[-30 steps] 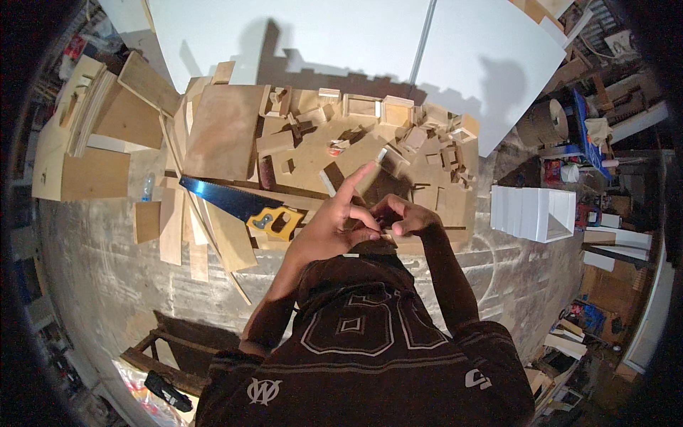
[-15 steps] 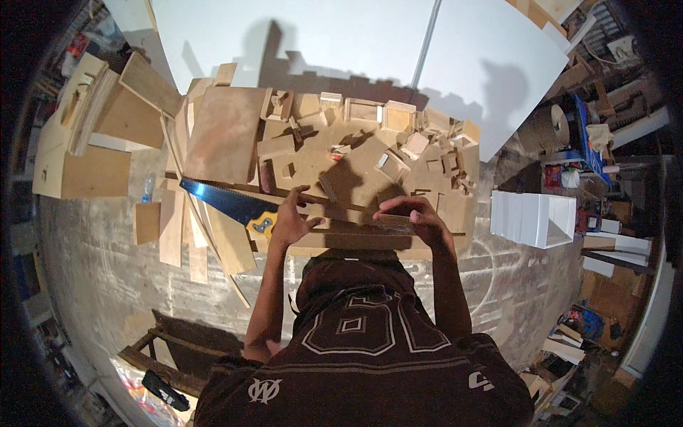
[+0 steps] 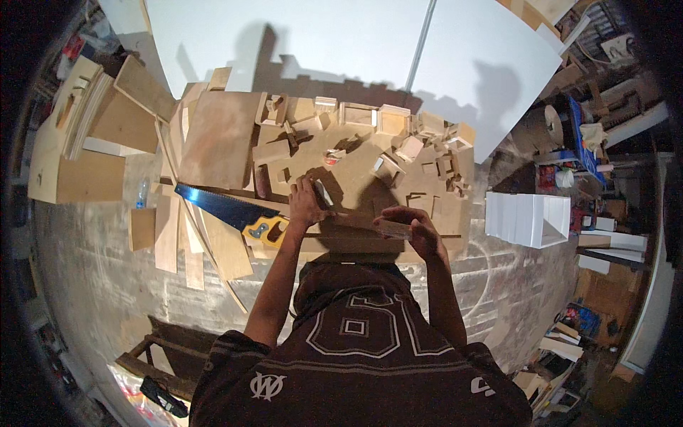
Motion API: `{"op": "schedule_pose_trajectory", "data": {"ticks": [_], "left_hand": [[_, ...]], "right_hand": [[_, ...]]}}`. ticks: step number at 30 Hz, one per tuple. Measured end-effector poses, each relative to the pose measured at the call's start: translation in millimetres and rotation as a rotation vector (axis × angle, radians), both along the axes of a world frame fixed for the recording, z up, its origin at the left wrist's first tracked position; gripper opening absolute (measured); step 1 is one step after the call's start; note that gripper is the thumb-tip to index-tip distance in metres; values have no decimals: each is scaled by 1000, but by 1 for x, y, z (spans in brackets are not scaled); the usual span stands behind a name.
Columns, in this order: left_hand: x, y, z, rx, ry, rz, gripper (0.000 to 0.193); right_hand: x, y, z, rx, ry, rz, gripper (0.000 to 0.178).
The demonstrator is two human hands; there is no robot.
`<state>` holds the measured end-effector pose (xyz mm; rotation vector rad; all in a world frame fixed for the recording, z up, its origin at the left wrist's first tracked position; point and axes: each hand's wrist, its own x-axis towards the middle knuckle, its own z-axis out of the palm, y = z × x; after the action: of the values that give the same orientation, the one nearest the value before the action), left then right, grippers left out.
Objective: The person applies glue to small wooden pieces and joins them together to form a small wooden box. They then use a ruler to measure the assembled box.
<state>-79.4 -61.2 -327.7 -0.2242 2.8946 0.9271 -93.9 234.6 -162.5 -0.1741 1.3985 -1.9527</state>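
Hard light from behind the person throws sharp dark shadows onto the white panels (image 3: 341, 43) and the wood pile below them. Beyond the panels, fisheye bending and black vignetting swallow the dim rim.

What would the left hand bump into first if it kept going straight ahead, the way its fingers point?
Probably the small wooden blocks piled just beyond the left hand on the board; depth is hard to judge.

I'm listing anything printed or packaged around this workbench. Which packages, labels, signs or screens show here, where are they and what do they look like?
Clear plastic bottle: lies on the floor left of the blue-bladed handsaw, small, with a pale band.
Colourful printed packaging: far right floor edge, blue and red, too small to make out.
No signs or screens visible.
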Motion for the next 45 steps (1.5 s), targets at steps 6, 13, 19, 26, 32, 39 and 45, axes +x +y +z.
{"op": "schedule_pose_trajectory", "data": {"ticks": [6,13,19,26,32,39,45], "left_hand": [[1,-4,-6,45,80,-31,100],[-5,-8,-1,103,104,-87,88],[-4,-2,98,529,108,-209,88],[21,11,238,819,221,-400,93],[23,19,316,560,375,-503,91],[29,39,346,615,322,-353,103],[33,46,366,577,294,-301,113]], "right_hand": [[7,3,2,-25,-25,-61,85],[10,0,6,-1,3,-107,87],[4,10,11,115,236,-214,78],[11,-18,103,176,496,-227,82],[12,-24,158,248,717,-198,92],[10,-27,177,226,789,-245,82],[11,-19,188,231,766,-226,100]]}}
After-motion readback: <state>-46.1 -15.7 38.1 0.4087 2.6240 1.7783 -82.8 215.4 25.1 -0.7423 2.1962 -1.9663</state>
